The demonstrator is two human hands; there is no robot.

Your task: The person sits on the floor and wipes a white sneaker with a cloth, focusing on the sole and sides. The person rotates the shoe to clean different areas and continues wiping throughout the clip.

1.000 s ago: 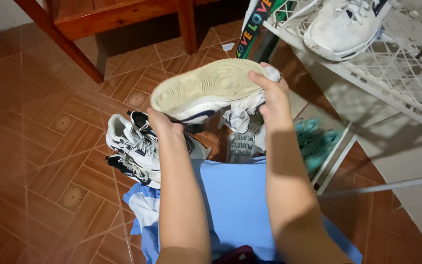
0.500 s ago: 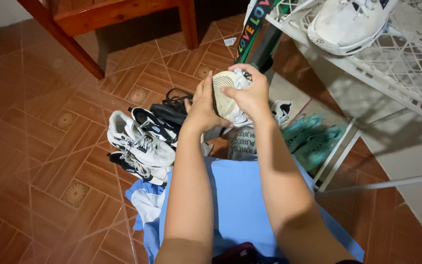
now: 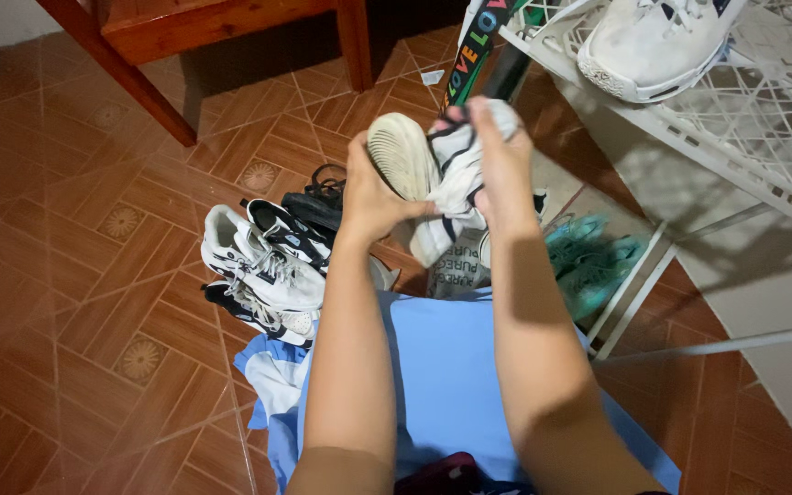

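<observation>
Lap: a light blue cloth (image 3: 451,367) is lying across the person's knees at the bottom of the view, its edge trailing toward the floor on the left.
Left hand: the left hand (image 3: 373,197) is gripping the held sneaker (image 3: 433,174) from the left, fingers curled around the pale sole near its rounded end.
Right hand: the right hand (image 3: 497,156) is clasping the same shoe from the right, fingers folded over the white upper with its dark stripes.
Held sneaker: it is being kept up in the air between both hands, above the blue cloth, sole turned toward the left.
Floor pile: a white sneaker (image 3: 258,261) and a dark shoe (image 3: 318,206) are lying together on the brown tiled floor (image 3: 75,275), just left of the left forearm.
Right side: teal shoes (image 3: 588,266) are sitting low beside a white frame, possibly on a lower shelf; the view is too cramped to tell.
Farther: a white wire rack (image 3: 744,119) is carrying another white shoe (image 3: 653,41) at top right.
Farthest: a wooden table (image 3: 185,27) is standing at the top.
</observation>
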